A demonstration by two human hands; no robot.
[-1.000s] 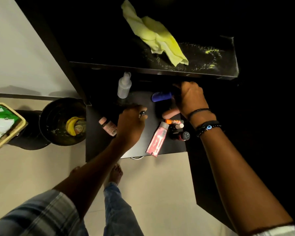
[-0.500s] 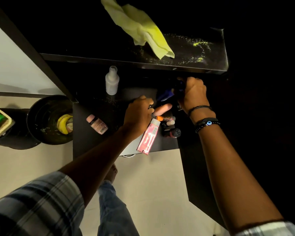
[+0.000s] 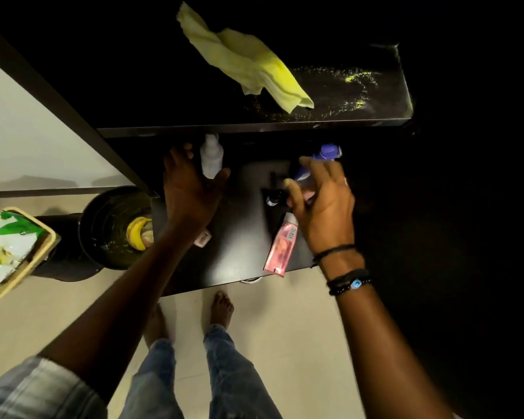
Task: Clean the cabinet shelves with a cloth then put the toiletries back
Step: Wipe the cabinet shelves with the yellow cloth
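A yellow cloth point(image 3: 248, 63) lies crumpled on the upper black shelf point(image 3: 360, 114), which is dusted with pale specks. Below, on the lower black shelf point(image 3: 239, 237), a white bottle point(image 3: 211, 157) stands upright. My left hand point(image 3: 191, 189) is spread wide beside it, thumb near its base, fingers to its left, not closed round it. My right hand point(image 3: 324, 204) holds a blue-purple bottle point(image 3: 321, 161) lifted off the shelf. A pink tube point(image 3: 280, 247) lies by the shelf's front edge. A small dark bottle point(image 3: 273, 198) stands just left of my right hand. A small labelled bottle point(image 3: 203, 237) peeks from under my left wrist.
A black bin point(image 3: 112, 228) with a banana peel stands on the floor at left, beside a tan basket point(image 3: 28, 264) holding packets. A white wall panel is at left. My bare feet stand on pale floor tiles below the shelf.
My left hand moved from the toiletry pile to the white bottle and spread out. My right hand lifted the blue-purple bottle off the shelf. Some small items by the pink tube are now covered by my right hand.
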